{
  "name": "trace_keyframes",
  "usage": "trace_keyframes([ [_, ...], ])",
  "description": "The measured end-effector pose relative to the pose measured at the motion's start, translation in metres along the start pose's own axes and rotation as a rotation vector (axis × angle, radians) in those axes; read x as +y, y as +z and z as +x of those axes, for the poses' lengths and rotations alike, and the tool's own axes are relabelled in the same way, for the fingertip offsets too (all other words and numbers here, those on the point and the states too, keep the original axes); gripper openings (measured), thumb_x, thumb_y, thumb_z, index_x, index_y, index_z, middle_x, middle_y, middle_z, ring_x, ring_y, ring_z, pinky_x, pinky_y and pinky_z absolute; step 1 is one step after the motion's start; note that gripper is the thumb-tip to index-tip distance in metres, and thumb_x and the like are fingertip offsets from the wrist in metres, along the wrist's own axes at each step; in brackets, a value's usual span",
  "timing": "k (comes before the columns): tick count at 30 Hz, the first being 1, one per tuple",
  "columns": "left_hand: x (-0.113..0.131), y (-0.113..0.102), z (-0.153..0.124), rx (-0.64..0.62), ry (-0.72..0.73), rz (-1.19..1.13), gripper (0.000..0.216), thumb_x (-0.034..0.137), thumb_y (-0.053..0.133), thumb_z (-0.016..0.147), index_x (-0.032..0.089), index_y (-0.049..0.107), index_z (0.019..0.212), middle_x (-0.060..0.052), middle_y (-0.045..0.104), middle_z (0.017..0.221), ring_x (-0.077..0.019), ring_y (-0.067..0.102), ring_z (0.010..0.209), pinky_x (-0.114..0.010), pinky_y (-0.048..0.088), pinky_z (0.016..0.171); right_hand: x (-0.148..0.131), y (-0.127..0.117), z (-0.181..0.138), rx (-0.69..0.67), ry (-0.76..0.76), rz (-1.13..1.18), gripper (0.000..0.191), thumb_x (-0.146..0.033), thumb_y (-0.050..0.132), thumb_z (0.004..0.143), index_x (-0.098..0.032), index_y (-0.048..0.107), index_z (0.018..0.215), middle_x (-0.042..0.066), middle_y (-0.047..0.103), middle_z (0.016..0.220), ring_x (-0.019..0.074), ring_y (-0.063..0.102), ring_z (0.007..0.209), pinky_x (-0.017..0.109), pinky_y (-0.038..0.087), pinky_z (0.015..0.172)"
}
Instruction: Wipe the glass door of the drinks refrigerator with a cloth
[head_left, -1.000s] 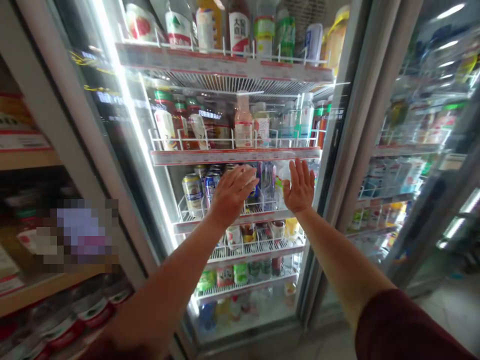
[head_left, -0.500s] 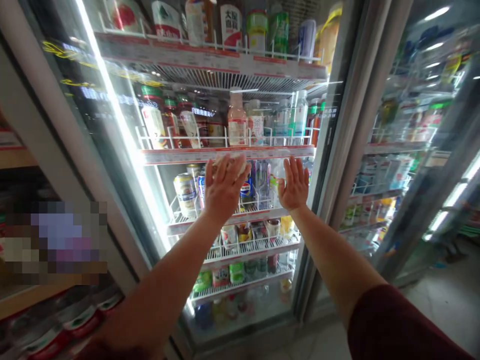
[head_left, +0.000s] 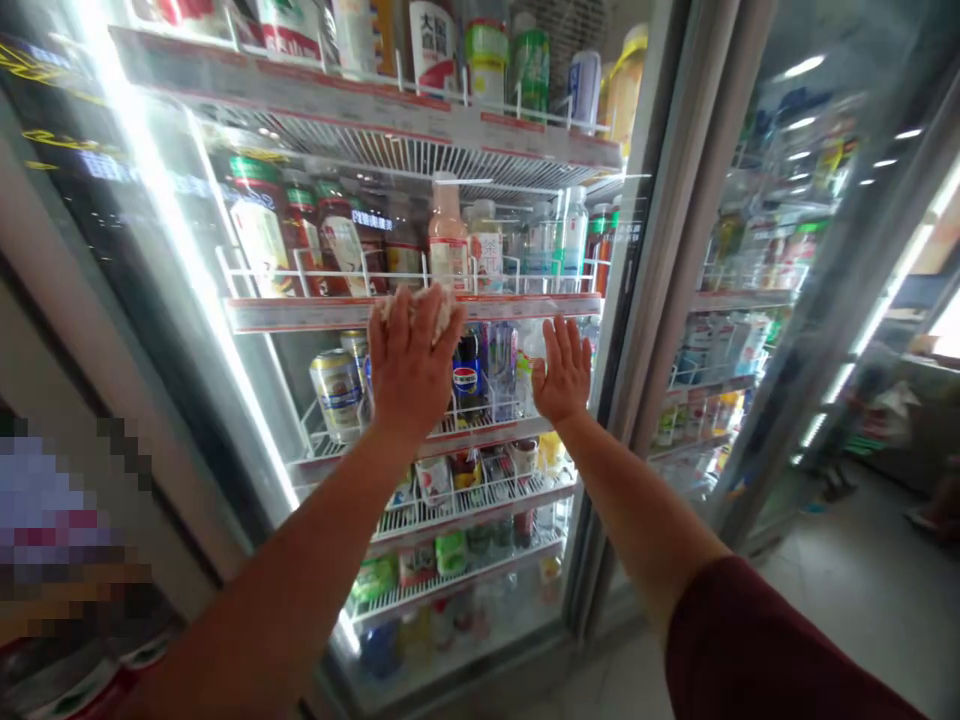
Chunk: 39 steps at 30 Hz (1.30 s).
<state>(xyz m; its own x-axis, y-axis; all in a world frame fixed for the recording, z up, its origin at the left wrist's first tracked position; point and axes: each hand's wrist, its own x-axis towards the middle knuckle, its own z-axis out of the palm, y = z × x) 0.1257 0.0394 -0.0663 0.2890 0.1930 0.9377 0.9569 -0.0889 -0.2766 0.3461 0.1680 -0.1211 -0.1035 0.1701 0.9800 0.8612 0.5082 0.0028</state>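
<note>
My left hand lies flat against the glass door of a lit drinks fridge, fingers pointing up. It presses a crumpled white cloth to the glass; the cloth shows above the fingertips. My right hand rests open on the same glass a little to the right, palm flat and fingers spread, with nothing in it. Behind the glass between the hands stand a dark cola bottle and a beer can on a wire shelf.
Shelves of bottles and cans fill the fridge above and below my hands. The door's metal frame runs just right of my right hand, with a second glass-door fridge beyond it. A tiled floor lies at the lower right.
My left hand has slid up and to the left across the glass with the cloth, turning from a curled to a flat, upright pose. My right hand has stayed flat on the glass.
</note>
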Motion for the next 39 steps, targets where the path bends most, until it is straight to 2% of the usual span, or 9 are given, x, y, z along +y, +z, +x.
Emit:
trace_keyframes([
  [3,0.019,0.005,-0.024,-0.063,0.034,-0.024,0.067,0.030,0.064,0.101,0.030,0.046,0.165,-0.008,0.034,0.178,-0.0375,0.012,0.170,-0.069,0.012,0.138,-0.001,-0.001,0.000,-0.009,0.006,0.006,0.068,-0.033,0.027,0.109,-0.022,0.020,0.176,0.011,0.042,0.176,0.0291,0.028,0.168,0.059,0.027,0.135],
  [7,0.032,0.014,-0.072,-0.176,0.349,-0.024,0.068,0.040,0.073,0.097,0.033,0.052,0.161,-0.004,0.047,0.171,-0.0327,0.017,0.170,-0.060,0.012,0.141,-0.001,0.000,0.000,-0.002,0.011,0.005,0.068,-0.032,0.027,0.109,-0.024,0.018,0.176,0.010,0.042,0.176,0.0291,0.030,0.167,0.060,0.028,0.135],
  [14,-0.011,-0.013,0.001,-0.033,-0.013,0.073,0.069,0.038,0.059,0.106,0.029,0.036,0.170,-0.013,0.023,0.181,-0.0405,0.009,0.170,-0.075,0.017,0.134,0.000,0.000,0.000,-0.024,-0.004,0.010,0.071,-0.030,0.032,0.108,-0.025,0.016,0.177,0.008,0.042,0.176,0.0278,0.030,0.167,0.057,0.028,0.136],
  [16,-0.004,-0.012,-0.005,-0.054,-0.011,0.069,0.070,0.038,0.061,0.105,0.027,0.036,0.170,-0.014,0.024,0.181,-0.0409,0.007,0.170,-0.075,0.016,0.134,-0.001,-0.001,0.001,-0.017,0.002,0.005,0.069,-0.030,0.031,0.109,-0.025,0.018,0.176,0.008,0.043,0.176,0.0274,0.031,0.167,0.056,0.027,0.136],
  [21,-0.002,-0.003,-0.046,-0.243,0.380,-0.019,0.061,0.040,0.066,0.102,0.036,0.050,0.161,-0.004,0.051,0.168,-0.0314,0.027,0.167,-0.061,0.023,0.139,-0.003,-0.002,0.002,-0.017,0.000,0.015,0.068,-0.030,0.030,0.109,-0.024,0.019,0.176,0.008,0.043,0.176,0.0262,0.032,0.167,0.055,0.027,0.136],
  [28,-0.046,-0.034,0.004,-0.057,-0.094,0.077,0.067,0.040,0.055,0.106,0.029,0.038,0.169,-0.009,0.015,0.183,-0.0444,0.012,0.169,-0.077,0.019,0.133,-0.003,-0.004,0.002,-0.024,0.004,0.009,0.066,-0.030,0.030,0.108,-0.022,0.028,0.174,0.009,0.045,0.174,0.0252,0.032,0.167,0.054,0.028,0.136],
  [31,-0.022,-0.026,-0.043,-0.100,0.023,0.085,0.073,0.036,0.063,0.102,0.025,0.038,0.169,-0.015,0.028,0.179,-0.0451,0.014,0.168,-0.077,0.024,0.131,-0.003,-0.004,0.002,-0.033,0.021,0.028,0.067,-0.030,0.031,0.108,-0.023,0.025,0.175,0.008,0.045,0.175,0.0260,0.032,0.167,0.055,0.027,0.136],
  [34,-0.008,-0.013,-0.094,-0.257,0.334,-0.008,0.071,0.028,0.064,0.101,0.036,0.041,0.167,-0.006,0.052,0.166,-0.0311,0.037,0.162,-0.059,0.029,0.136,-0.004,-0.003,0.002,-0.045,0.025,0.034,0.069,-0.029,0.032,0.107,-0.025,0.022,0.175,0.007,0.043,0.176,0.0264,0.031,0.167,0.056,0.026,0.136],
  [39,-0.061,-0.031,-0.055,-0.154,0.211,0.071,0.069,0.036,0.067,0.101,0.036,0.043,0.167,-0.009,0.042,0.173,-0.0380,0.029,0.165,-0.067,0.021,0.136,-0.003,-0.003,0.001,-0.033,0.011,0.030,0.069,-0.029,0.032,0.107,-0.022,0.022,0.175,0.009,0.042,0.176,0.0262,0.029,0.168,0.055,0.027,0.136],
])
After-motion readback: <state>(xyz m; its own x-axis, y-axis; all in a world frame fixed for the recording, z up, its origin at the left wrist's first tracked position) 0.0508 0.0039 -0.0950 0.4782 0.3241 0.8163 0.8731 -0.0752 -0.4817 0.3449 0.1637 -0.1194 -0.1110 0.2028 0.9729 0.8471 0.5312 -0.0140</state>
